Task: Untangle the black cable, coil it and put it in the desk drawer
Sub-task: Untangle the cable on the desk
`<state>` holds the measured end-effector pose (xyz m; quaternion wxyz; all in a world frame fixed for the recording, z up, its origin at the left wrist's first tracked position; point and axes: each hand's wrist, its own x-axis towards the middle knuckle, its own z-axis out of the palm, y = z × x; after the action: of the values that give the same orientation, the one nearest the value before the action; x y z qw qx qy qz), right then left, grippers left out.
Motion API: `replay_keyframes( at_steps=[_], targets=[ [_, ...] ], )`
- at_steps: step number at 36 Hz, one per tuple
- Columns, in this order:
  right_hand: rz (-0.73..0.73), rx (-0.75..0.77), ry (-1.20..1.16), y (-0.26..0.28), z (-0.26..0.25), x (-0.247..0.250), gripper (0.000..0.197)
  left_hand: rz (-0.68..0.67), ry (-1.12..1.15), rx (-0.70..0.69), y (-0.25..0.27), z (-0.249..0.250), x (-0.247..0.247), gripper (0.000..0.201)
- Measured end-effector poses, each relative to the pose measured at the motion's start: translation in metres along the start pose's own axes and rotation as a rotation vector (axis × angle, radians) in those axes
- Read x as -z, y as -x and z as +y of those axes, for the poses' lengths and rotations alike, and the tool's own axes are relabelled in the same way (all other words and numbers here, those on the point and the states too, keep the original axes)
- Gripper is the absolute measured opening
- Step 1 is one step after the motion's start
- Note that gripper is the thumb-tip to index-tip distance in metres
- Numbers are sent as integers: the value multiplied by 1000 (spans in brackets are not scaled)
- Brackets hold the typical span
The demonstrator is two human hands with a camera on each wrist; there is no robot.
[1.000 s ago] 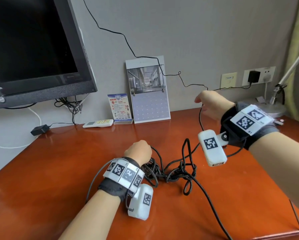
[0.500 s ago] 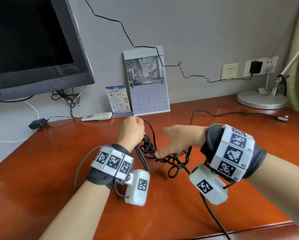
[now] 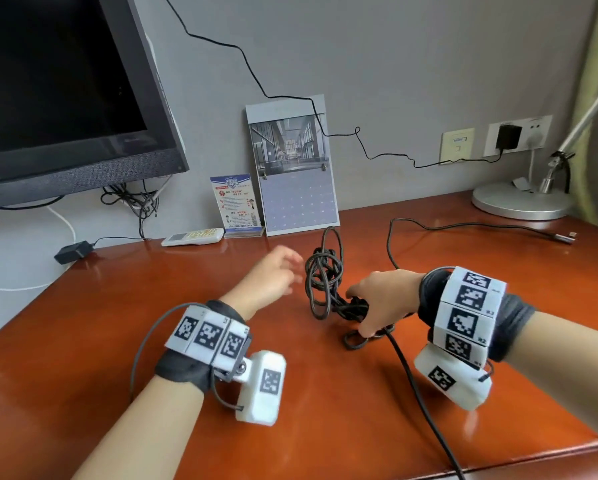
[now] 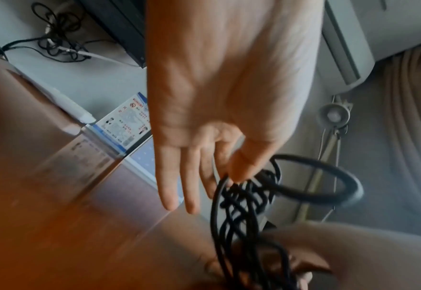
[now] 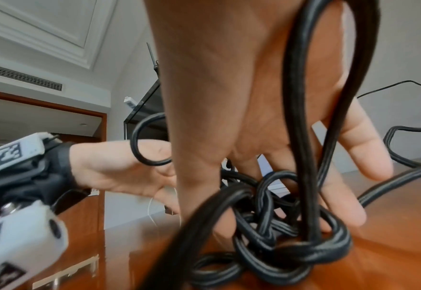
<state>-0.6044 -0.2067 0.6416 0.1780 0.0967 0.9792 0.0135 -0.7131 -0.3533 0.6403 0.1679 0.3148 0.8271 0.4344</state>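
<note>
While pinned low against the desk (image 3: 83, 341) by the right hand (image 3: 384, 299), lifted at its upper end beside the left hand (image 3: 273, 275) — black cable (image 3: 325, 275), knotted into a standing bundle between the two.

Right hand: fingers (image 5: 348, 196) spread and mostly straight, pushed down into the lower loops, not wrapped round any strand. One strand draped down across the palm in the right wrist view.

Left hand: thumb (image 4: 241, 164) and forefinger together on strands at the top of the bundle, apparently pinching them, with the other fingers held out straight. Blurred in the head view, so hard to confirm the grip there. One big loop jutting out past the thumb.

From the bundle, one run trailing to the near desk edge, another curving off to the right across the desk to a plug end (image 3: 564, 239), near a lamp base (image 3: 519, 202) but apart from it.

Behind, against the grey wall — a calendar (image 3: 295, 188) leaning upright, a small printed card (image 3: 237, 202) just left of it, then a white remote (image 3: 192, 237) lying flat. Dark monitor (image 3: 58, 81) at upper left; a small black adapter (image 3: 74, 252) at the far left desk edge. Wall charger (image 3: 507, 136) plugged in above the lamp base.
</note>
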Motion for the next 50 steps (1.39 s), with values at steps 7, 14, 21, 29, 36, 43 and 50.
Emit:
replay_keyframes(
  at_steps=[7,14,21,29,36,43,50],
  targets=[
    [8,31,7,-8,4,-4,40,-138,53,72,4,-12,-22,29],
    [61,60,-30,-12,8,-10,35,26,-110,-33,-8,-12,-11,15],
    [206,68,-12,-11,20,-1,45,-9,102,-121,2,-1,12,6],
    [206,169,-142,-3,10,-4,32,100,-289,-64,-4,13,-15,58],
    [187,-27,-101,39,28,-11,43,123,-431,-100,-7,23,-23,22],
    [398,36,-192,88,26,-25,16,122,-555,-100,-12,25,-33,46],
    [-194,-180,-28,105,23,-36,52,175,-592,-79,-14,26,-34,46]
  ],
)
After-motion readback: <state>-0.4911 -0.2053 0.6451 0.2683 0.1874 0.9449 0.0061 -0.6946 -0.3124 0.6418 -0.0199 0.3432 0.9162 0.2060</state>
